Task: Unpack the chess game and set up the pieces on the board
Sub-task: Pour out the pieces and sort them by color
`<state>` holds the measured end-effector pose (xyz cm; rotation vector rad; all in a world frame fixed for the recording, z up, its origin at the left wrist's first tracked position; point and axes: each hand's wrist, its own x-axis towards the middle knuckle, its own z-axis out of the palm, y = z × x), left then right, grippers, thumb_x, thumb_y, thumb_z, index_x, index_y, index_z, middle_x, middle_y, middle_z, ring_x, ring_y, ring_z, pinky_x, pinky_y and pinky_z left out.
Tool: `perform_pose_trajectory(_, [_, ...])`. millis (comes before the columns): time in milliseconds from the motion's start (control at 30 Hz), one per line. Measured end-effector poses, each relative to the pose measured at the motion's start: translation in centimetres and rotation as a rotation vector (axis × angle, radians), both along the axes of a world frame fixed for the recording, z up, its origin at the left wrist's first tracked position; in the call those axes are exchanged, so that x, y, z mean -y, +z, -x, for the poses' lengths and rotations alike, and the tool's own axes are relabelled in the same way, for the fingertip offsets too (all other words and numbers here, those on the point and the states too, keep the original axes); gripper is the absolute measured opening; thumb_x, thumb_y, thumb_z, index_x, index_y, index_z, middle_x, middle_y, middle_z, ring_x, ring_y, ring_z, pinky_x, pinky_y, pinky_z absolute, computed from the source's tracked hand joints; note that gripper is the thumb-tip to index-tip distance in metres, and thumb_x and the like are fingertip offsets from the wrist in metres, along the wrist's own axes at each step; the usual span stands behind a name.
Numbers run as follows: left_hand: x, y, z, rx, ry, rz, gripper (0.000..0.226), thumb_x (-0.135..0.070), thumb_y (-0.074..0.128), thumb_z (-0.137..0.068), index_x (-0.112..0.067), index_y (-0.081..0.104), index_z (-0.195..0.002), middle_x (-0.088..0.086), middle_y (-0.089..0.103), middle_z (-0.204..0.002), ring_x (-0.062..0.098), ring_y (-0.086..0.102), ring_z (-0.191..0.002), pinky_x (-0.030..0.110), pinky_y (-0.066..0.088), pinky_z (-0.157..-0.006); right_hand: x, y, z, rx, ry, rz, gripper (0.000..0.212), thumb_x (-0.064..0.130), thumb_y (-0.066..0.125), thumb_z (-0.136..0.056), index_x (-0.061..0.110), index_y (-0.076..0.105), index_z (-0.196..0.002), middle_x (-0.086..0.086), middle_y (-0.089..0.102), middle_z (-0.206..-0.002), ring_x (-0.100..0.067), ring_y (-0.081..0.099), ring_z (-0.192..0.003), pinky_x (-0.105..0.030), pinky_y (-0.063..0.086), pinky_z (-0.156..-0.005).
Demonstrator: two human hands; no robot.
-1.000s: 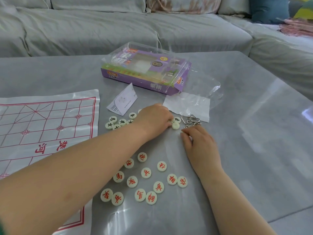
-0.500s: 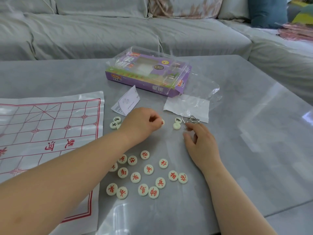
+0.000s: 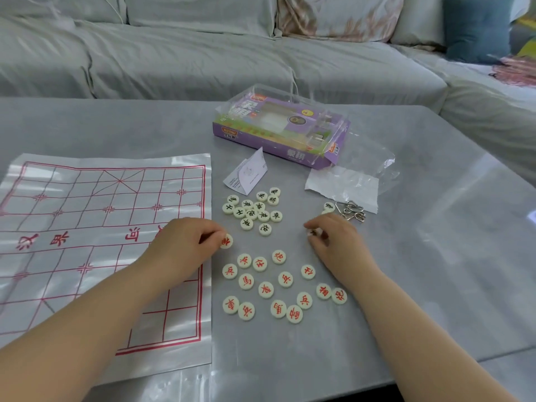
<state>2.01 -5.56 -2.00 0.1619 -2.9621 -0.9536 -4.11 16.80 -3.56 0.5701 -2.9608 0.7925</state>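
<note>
The curled fingers of the left hand are pinched on a round cream disc with a red character, just beside the red-gridded clear plastic board sheet. Another cream disc, apparently black-marked, is held by the narrowed fingers of the right hand. Sorting by colour is judged to be in hand; each disc must next be set with its cluster. Red-marked discs lie nearest, black-marked discs beyond; none is on the board.

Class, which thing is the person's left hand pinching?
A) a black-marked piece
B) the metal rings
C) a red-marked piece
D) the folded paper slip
C: the left hand pinches a red-marked piece just right of the board; the right hand pinches a black-marked piece.
</note>
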Motion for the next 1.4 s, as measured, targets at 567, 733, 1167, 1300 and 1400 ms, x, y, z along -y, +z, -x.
perform_pose_trajectory(567, [-6.2, -0.7, -0.2, -0.069, -0.387, 0.293, 0.034, -0.031, 0.032, -0.097, -0.022, 0.059, -0.116, -0.003, 0.057, -0.111, 0.013, 0.044, -0.105, 0.021, 0.031, -0.083, -3.2, 1.3, 1.1, 0.094, -0.200, -0.059, 0.028, 0.013, 0.049, -0.091, 0.009, 0.058, -0.116, -0.008, 0.054, -0.121, -0.023, 0.047, -0.112, -0.018, 0.027, -0.078])
perform_pose_trajectory(733, [-6.1, -0.9, 0.1, -0.094, -0.359, 0.293, 0.031, -0.033, 0.037, -0.095, -0.026, 0.060, -0.116, -0.005, 0.058, -0.108, 0.011, 0.046, -0.104, 0.019, 0.027, -0.077, -2.6, 1.2, 1.8, 0.079, -0.217, -0.083, 0.030, 0.019, 0.047, -0.092, 0.015, 0.055, -0.121, -0.005, 0.050, -0.120, -0.021, 0.043, -0.115, -0.021, 0.029, -0.080])
perform_pose_trajectory(1167, [-0.7, -2.5, -0.5, -0.198, -0.089, 0.189, 0.048, -0.042, 0.038, -0.079, -0.011, 0.072, -0.092, 0.006, 0.068, -0.096, 0.028, 0.061, -0.092, 0.035, 0.035, -0.080, -1.0, 1.5, 3.0, 0.000, -0.135, -0.294, 0.030, 0.020, 0.038, -0.097, 0.009, 0.056, -0.117, -0.007, 0.051, -0.121, -0.022, 0.044, -0.115, -0.027, 0.034, -0.091])
perform_pose_trajectory(1300, [-0.2, -3.2, -0.6, -0.198, -0.121, 0.234, 0.050, -0.039, 0.035, -0.076, -0.009, 0.072, -0.090, 0.009, 0.068, -0.093, 0.031, 0.063, -0.085, 0.038, 0.044, -0.074, -0.1, 1.8, 2.6, 0.084, -0.143, -0.131, 0.024, 0.018, 0.043, -0.094, 0.008, 0.062, -0.105, -0.004, 0.061, -0.108, -0.021, 0.053, -0.099, -0.026, 0.038, -0.079])
perform_pose_trajectory(1400, [-0.5, -3.0, -0.7, -0.198, -0.132, 0.289, 0.046, -0.036, 0.036, -0.077, -0.009, 0.071, -0.089, 0.008, 0.069, -0.090, 0.030, 0.065, -0.078, 0.041, 0.050, -0.066, 1.3, 1.8, 2.6, 0.230, -0.141, 0.067, 0.022, 0.017, 0.047, -0.093, 0.007, 0.064, -0.103, 0.000, 0.057, -0.090, -0.015, 0.050, -0.081, -0.022, 0.036, -0.074])
